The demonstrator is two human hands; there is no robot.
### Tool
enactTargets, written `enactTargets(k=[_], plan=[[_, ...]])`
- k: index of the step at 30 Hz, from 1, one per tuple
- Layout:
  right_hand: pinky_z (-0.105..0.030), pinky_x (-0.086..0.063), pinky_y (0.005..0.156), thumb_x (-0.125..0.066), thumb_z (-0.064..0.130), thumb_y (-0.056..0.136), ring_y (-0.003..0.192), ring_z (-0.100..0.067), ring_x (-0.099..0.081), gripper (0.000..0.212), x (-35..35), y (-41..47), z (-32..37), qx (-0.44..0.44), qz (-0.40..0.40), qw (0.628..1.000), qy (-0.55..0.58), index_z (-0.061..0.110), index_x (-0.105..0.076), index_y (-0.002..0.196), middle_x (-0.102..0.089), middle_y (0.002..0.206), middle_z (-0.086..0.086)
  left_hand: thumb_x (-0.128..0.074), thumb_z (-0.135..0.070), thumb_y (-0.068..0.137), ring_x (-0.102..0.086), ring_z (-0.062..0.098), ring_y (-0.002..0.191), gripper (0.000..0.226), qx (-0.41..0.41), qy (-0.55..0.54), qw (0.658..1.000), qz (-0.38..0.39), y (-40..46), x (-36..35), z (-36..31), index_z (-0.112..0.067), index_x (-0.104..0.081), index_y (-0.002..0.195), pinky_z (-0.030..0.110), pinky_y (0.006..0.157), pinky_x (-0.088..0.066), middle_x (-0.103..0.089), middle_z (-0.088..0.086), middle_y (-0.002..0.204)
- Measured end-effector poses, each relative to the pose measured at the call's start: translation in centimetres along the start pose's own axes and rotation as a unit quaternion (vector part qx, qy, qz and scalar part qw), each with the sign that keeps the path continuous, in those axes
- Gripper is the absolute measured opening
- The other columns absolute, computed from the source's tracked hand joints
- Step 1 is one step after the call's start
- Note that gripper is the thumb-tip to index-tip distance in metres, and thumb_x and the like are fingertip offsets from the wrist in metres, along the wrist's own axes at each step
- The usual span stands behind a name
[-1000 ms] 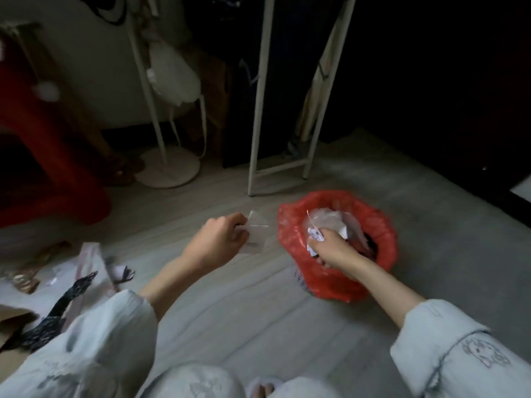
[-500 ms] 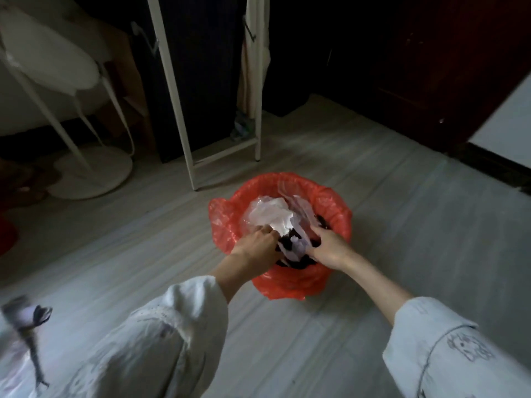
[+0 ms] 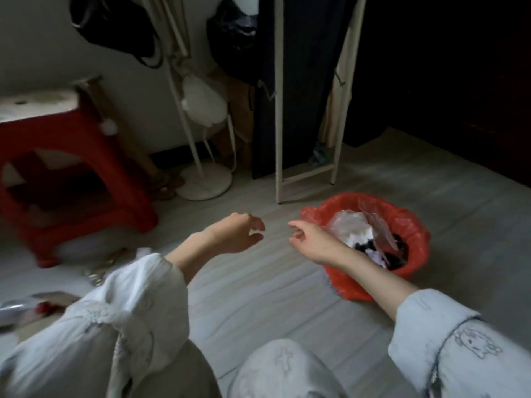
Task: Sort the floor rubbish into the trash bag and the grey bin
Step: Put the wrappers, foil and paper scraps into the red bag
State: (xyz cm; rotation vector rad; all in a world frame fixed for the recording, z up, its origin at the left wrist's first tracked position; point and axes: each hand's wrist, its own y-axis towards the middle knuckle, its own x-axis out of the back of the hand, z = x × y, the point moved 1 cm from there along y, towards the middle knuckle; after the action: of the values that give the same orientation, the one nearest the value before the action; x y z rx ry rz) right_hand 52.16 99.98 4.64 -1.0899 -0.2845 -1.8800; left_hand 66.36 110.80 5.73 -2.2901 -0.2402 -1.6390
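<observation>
At the far left edge of the frame, crumpled shiny scraps of floor rubbish [image 3: 26, 308] lie on the pale, wood-grained plank floor [image 3: 258, 297], with more scraps [image 3: 106, 265] just above the left sleeve. In the upper left stands a red moulded plastic stool [image 3: 86, 173] with a smooth, cut-out side and a pale slab on top. Right of it, against a plain white wall, rises a slim white metal stand [image 3: 201, 182] on a round disc base, with dark bags hung near its top. The left hand [image 3: 232, 232], emerging from a loose pale-blue fabric sleeve, hangs above the floor at frame centre, holding nothing, its fingers loosely curled and slightly apart. Just right of it, apart from it, the right hand [image 3: 311, 239] hovers likewise empty, fingers relaxed and gently spread, at the near-left rim of the trash bag [image 3: 413, 225]. This thin, glossy, wrinkled red plastic liner is folded over a round bin at centre right and holds crumpled white paper, clear film and dark matter. Behind it stands a white tubular rack frame [image 3: 278, 110] draped with dark cloth; the upper right is deep shadow.
</observation>
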Motion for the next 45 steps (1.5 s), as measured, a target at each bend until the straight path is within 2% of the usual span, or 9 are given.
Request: enactTargets(k=[15, 19, 26, 29, 32, 35, 39, 43, 45], plan=[[-0.026, -0.040, 0.092, -0.047, 0.026, 0.094, 0.113, -0.026, -0.055, 0.043, -21.3, 8.6, 14.7, 0.116, 0.271, 0.953, -0.070, 0.015, -0.044, 0.137, -0.060, 0.124, -0.011, -0.050, -0.022, 0.094, -0.054, 0.017, 0.113, 0.032, 0.267, -0.090, 0.958, 0.045, -18.1, -10.5, 22.3, -0.018, -0.055, 0.125, 0.026, 0.096, -0.042, -0.055, 0.000, 0.130], [-0.027, -0.041, 0.084, -0.047, 0.022, 0.094, 0.096, -0.020, -0.054, 0.037, -28.6, 12.2, 12.7, 0.038, 0.300, 0.953, -0.017, 0.008, -0.052, 0.128, -0.059, 0.121, -0.012, -0.052, -0.022, 0.092, -0.042, 0.020, 0.127, 0.043, 0.293, -0.128, 0.944, 0.087, -17.9, -18.0, 25.1, -0.020, -0.044, 0.134, 0.032, 0.103, -0.037, -0.040, 0.002, 0.142], [-0.022, -0.032, 0.046, -0.044, 0.008, 0.088, 0.049, -0.016, -0.037, 0.032, -39.7, 13.2, 6.0, -0.190, 0.320, 0.922, 0.105, 0.017, -0.045, 0.057, -0.043, 0.059, -0.006, -0.050, -0.025, 0.091, -0.015, 0.022, 0.143, 0.062, 0.249, -0.092, 0.959, 0.103, -16.1, -27.3, 25.7, -0.014, -0.021, 0.145, 0.035, 0.113, -0.019, -0.012, 0.007, 0.156], [-0.018, -0.031, 0.042, -0.044, 0.007, 0.090, 0.047, -0.012, -0.040, 0.032, -40.5, 12.6, 5.4, -0.218, 0.342, 0.902, 0.148, 0.019, -0.048, 0.060, -0.045, 0.058, -0.002, -0.067, -0.032, 0.073, -0.037, 0.023, 0.134, 0.077, 0.269, -0.060, 0.956, 0.098, -15.6, -28.9, 26.0, -0.013, -0.031, 0.139, 0.038, 0.107, -0.032, -0.034, 0.011, 0.147], [-0.018, -0.036, 0.050, -0.046, 0.012, 0.093, 0.059, -0.009, -0.051, 0.019, -40.7, 12.7, 5.6, -0.204, 0.341, 0.899, 0.183, 0.012, -0.064, 0.089, -0.060, 0.074, -0.003, -0.065, -0.034, 0.058, -0.066, 0.025, 0.089, 0.050, 0.253, -0.038, 0.966, 0.024, -15.0, -29.9, 26.6, -0.016, -0.053, 0.103, 0.034, 0.081, -0.049, -0.065, 0.005, 0.104], [-0.020, -0.049, 0.063, -0.045, 0.003, 0.091, 0.071, -0.016, -0.059, 0.027, -40.1, 13.2, 5.2, -0.149, 0.277, 0.934, 0.167, 0.001, -0.064, 0.109, -0.065, 0.088, -0.009, -0.057, -0.020, 0.073, -0.064, 0.029, 0.081, 0.020, 0.251, -0.128, 0.959, -0.026, -14.5, -28.3, 26.7, -0.014, -0.062, 0.091, 0.033, 0.074, -0.048, -0.068, 0.006, 0.089], [-0.027, -0.033, 0.102, -0.057, 0.009, 0.085, 0.119, -0.020, -0.045, 0.050, -37.3, 13.6, 3.8, 0.186, 0.236, 0.951, -0.070, 0.018, -0.048, 0.133, -0.049, 0.133, -0.002, -0.042, -0.022, 0.089, -0.061, 0.033, 0.088, 0.025, 0.357, -0.311, 0.878, -0.064, -14.7, -25.9, 27.0, -0.010, -0.059, 0.103, 0.037, 0.073, -0.047, -0.067, 0.015, 0.093], [-0.023, -0.034, 0.094, -0.061, 0.035, 0.083, 0.110, -0.025, -0.052, 0.031, -37.0, 13.3, 2.6, 0.200, 0.227, 0.952, -0.048, 0.015, -0.070, 0.104, -0.062, 0.121, -0.003, -0.042, -0.019, 0.093, -0.060, 0.025, 0.082, 0.022, 0.371, -0.420, 0.825, -0.070, -14.1, -24.6, 26.6, -0.008, -0.061, 0.099, 0.026, 0.067, -0.044, -0.065, 0.010, 0.090], [-0.023, -0.036, 0.085, -0.065, 0.026, 0.085, 0.100, -0.024, -0.057, 0.020, -37.4, 12.8, 2.3, 0.102, 0.222, 0.970, -0.004, 0.009, -0.073, 0.091, -0.069, 0.104, -0.007, -0.048, -0.018, 0.093, -0.058, 0.026, 0.082, 0.013, 0.370, -0.364, 0.851, -0.080, -13.8, -24.6, 26.1, -0.012, -0.056, 0.100, 0.023, 0.063, -0.042, -0.063, 0.009, 0.091]])
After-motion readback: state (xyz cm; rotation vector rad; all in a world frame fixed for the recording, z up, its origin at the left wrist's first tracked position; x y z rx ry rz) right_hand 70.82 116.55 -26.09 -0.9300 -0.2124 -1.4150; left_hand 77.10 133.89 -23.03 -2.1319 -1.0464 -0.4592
